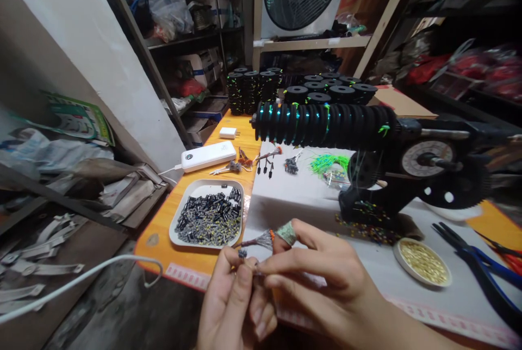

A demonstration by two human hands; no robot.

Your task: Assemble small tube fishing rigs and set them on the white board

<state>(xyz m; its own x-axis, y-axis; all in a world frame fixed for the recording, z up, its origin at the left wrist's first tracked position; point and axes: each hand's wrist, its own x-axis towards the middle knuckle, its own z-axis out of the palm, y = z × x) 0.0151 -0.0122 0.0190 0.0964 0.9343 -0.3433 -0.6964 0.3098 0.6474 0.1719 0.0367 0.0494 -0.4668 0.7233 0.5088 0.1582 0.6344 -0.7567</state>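
Note:
My left hand (234, 298) is closed in a pinch, with a small dark grey cluster of bead-like pieces (242, 254) at its thumb and index finger. My right hand (326, 268) meets it from the right, thumb and fingertip pinched together; what lies between them is too small to make out. Green tape (286, 234) wraps one right finger. Just above the fingertips shows a grey bundle with an orange end (263, 239); which hand supports it is unclear. Beyond the hands stands a white tray (173, 230) of small black and grey tube-like pieces.
A black machine (367, 176) carries a ribbed black roll (326, 122) with green threads. On the right are a dish of gold-coloured bits (424, 263) and blue-handled pliers (481, 263). A white power bank (209, 156), small bundles and green strands (330, 163) lie farther back.

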